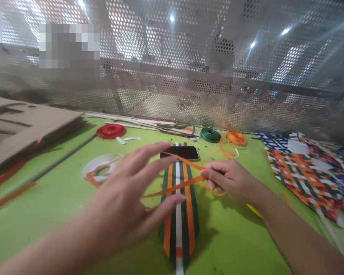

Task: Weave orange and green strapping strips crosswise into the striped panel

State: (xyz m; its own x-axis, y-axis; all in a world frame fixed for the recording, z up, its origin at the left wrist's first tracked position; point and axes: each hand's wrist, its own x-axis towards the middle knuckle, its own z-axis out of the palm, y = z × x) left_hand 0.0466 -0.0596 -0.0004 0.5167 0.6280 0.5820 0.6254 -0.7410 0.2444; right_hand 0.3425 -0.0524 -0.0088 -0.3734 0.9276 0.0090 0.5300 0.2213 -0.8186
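Observation:
My right hand (227, 177) pinches an orange ribbon (186, 185) between thumb and fingers, and two lengths of it run leftward from the pinch. My left hand (132, 187) is raised with fingers spread and thumb apart, close to those lengths; the ribbon passes behind it. Below both hands lie green, orange and white strips (178, 217) side by side, with a short orange piece across them near the bottom. A phone (186, 153) rests over their far part. Beside my left hand sits a white ribbon roll (99, 168), partly hidden by it.
At the back are a red roll (111, 131), a green roll (210, 135), an orange roll (237, 138) and pale sticks (137, 121). Woven multicolour pieces (301, 172) lie right, cardboard (40, 126) left. A perforated metal screen (166, 68) stands behind the green table (232, 244).

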